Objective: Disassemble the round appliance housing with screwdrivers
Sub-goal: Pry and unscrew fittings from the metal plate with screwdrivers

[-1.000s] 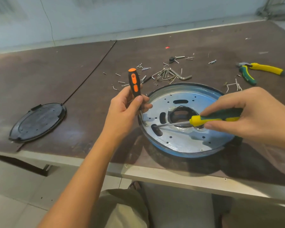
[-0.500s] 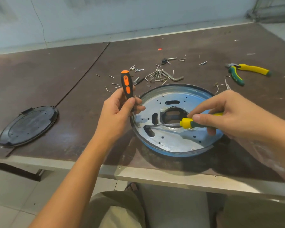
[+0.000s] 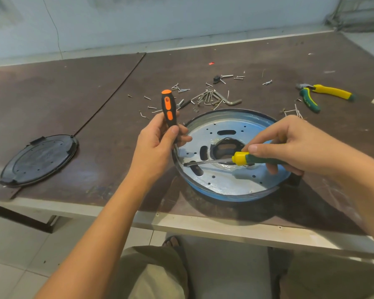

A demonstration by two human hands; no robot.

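Note:
The round housing point(image 3: 229, 186), a blue-rimmed dish with a perforated metal plate inside, lies near the table's front edge. My left hand point(image 3: 158, 145) grips a black and orange screwdriver point(image 3: 168, 108), held nearly upright with its shaft going down at the housing's left rim. My right hand point(image 3: 289, 143) holds a yellow and green screwdriver point(image 3: 244, 159) almost level; its flat tip reaches the plate's left edge, close to the other shaft. The lower end of the orange screwdriver is hidden behind my fingers.
A black round cover point(image 3: 39, 160) lies at the left near the table edge. Several loose screws and hex keys point(image 3: 212, 98) are scattered behind the housing. Yellow and green pliers point(image 3: 324, 93) lie at the far right. The table's front edge point(image 3: 203, 225) runs just below the housing.
The right hand has slid the yellow screwdriver's tip leftward from the slot to the plate's left edge. The left hand keeps the orange screwdriver at the rim.

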